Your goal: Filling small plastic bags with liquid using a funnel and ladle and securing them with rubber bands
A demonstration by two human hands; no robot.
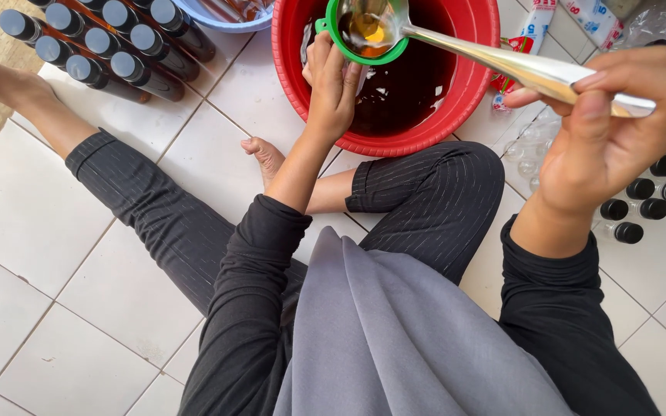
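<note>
The right hand is closing around the handle of a steel ladle, thumb pressing on top, fingers curling underneath. The ladle's bowl is sitting at twelve o'clock, tipping amber liquid into a green funnel. The left hand is gripping just beneath that funnel, fingers wrapping something I cannot make out, right over the red basin. The basin is holding dark liquid and is resting on the white tile floor at twelve o'clock, just beyond the person's bare foot. Up at eleven o'clock, filled brown bottles with grey caps are lying in rows, beside a blue bowl. Over at three o'clock, clear bottles with black caps are lying together, well apart from the brown ones.
</note>
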